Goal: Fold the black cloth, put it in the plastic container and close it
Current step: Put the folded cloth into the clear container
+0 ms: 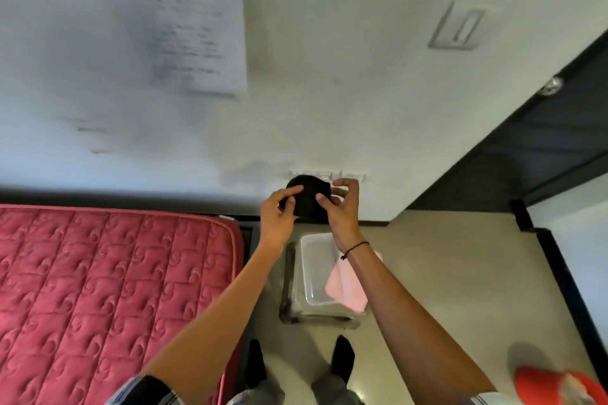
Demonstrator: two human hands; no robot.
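A small black cloth is bunched up in the air in front of the wall, held between both hands. My left hand pinches its left side and my right hand grips its right side with thumb and fingers. Below the hands, a clear plastic container stands open on a small dark stool. A pink lid leans against the container's right edge, partly behind my right forearm.
A red quilted mattress fills the left side. The pale wall carries a paper sheet and a switch plate. A dark door frame runs along the right. A red object lies at bottom right. My feet stand on the beige floor.
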